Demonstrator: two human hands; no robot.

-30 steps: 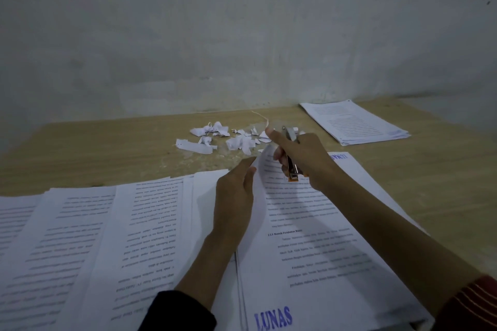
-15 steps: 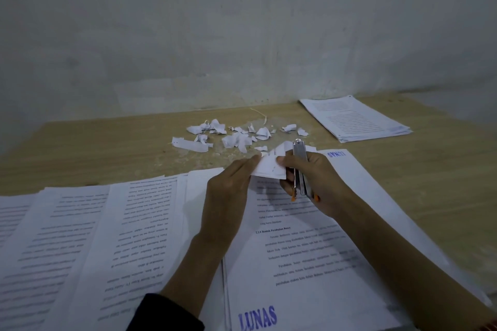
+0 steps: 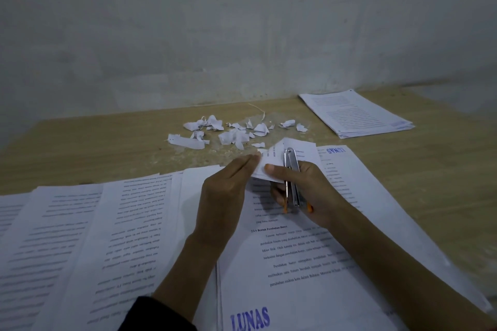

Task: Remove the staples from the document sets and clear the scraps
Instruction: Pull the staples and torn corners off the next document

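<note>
One wooden desk (image 3: 94, 148) runs back to the wall, with bare wood at its left and right. About four overlapping document sets (image 3: 80, 250) cover its near left; one stamped set (image 3: 309, 277) lies under the hands, and one stack (image 3: 355, 115) sits far right. The left hand (image 3: 223, 196) touches the stamped set's folded corner (image 3: 271, 158) with straight fingers. The right hand (image 3: 314, 191) grips one stapler (image 3: 291, 169), its thumb on that corner. Over a dozen scraps (image 3: 231, 134) lie just beyond.

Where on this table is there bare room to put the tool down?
Bare wood on the table left of the scraps, and right of the stamped document, nearer than the far stack. Crowded: spread sheets along the near edge.
</note>
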